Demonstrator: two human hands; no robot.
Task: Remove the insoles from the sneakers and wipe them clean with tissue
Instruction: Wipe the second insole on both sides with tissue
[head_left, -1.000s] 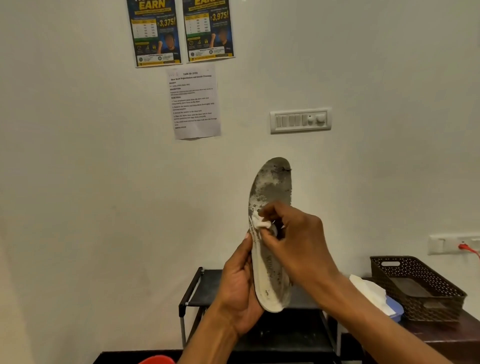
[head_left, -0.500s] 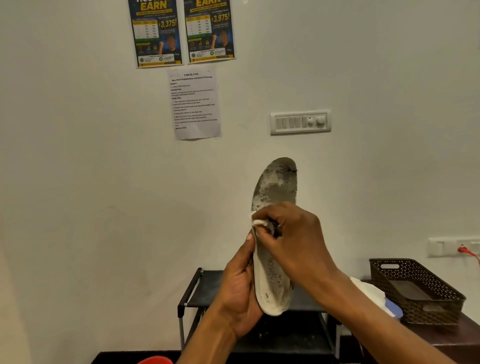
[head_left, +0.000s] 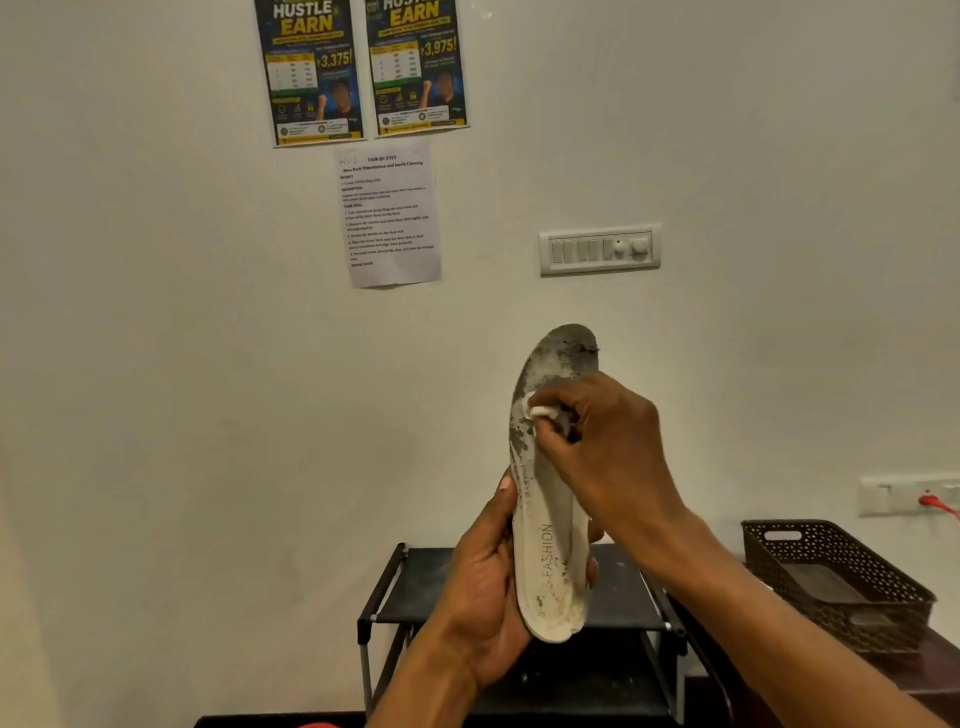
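The insole (head_left: 550, 551) is held upright in the air in front of the wall (head_left: 208, 415), heel end down and toe end up, with its printed top face turned toward the person. That way the grime is easy to see and to reach. The left hand (head_left: 483, 587) grips the heel half. Its thumb lies along the left edge and its fingers are curled round the back, so the soft sole has a firm backing to be rubbed against. The right hand (head_left: 608, 452) pinches a small wad of tissue (head_left: 543, 413) between curled fingers and presses it on the upper half, just where the pale cleaner part meets the dark, dirty toe. I judge the wiping is being worked upward into the worst of the dirt, and the toe end looks far from clean. Lower down and farther off stand a black shoe rack (head_left: 395, 592) and, to the right, a brown basket (head_left: 836, 577) on a dark table. Neither is in use, and no sneakers can be seen. Against the frames from a moment ago the tissue has climbed a little toward the toe, and more of the lettering on the heel half shows below the right hand. The left hand's grip is unchanged. A white heap that showed by the basket is now hidden behind the right forearm, and the posters (head_left: 358, 73) show a bit more at the top.
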